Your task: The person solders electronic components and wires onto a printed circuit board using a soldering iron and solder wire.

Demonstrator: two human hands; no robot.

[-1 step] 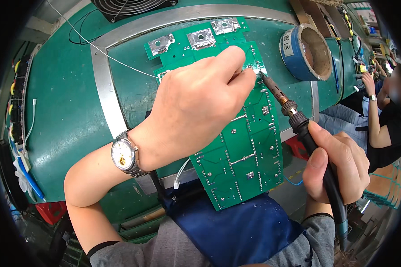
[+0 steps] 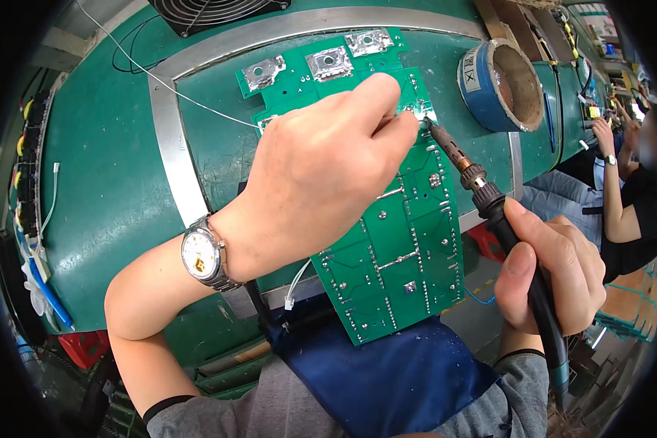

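A long green circuit board (image 2: 398, 248) lies solder side up, its lower end reaching past the bench edge toward my lap. Over its upper part is my left hand (image 2: 328, 157), closed in a pinch with the fingertips close to the iron's tip. A thin silvery strand of solder wire (image 2: 169, 86) runs in from the upper left and passes behind this hand; the stretch at the fingertips is hidden. My right hand (image 2: 558, 274) grips the black handle of a soldering iron (image 2: 500, 212). The iron's tip touches the board near its upper right edge.
A blue round tub (image 2: 482, 91) stands right of the board. A black fan (image 2: 215, 11) sits at the back. Cables and a blue pen-like stick (image 2: 47, 292) lie at the left rim. A white connector lead (image 2: 292, 288) hangs below my left wrist. A co-worker's arm (image 2: 617, 193) shows at right.
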